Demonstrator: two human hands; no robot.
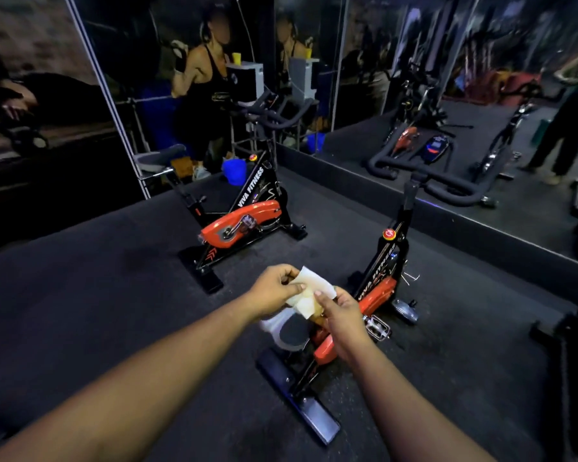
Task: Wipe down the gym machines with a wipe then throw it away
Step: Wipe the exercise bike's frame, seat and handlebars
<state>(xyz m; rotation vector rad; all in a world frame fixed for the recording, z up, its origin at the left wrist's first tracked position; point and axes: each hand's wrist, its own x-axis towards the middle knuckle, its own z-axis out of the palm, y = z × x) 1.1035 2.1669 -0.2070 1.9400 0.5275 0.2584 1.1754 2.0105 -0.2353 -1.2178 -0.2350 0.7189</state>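
My left hand (274, 288) and my right hand (342, 313) both pinch the white wipe (312, 290), holding it above the nearer exercise bike (374, 288).

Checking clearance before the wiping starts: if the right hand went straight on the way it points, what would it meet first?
Probably the wipe it pinches with the left hand; the right hand points up-left toward it. Depth is uncertain.
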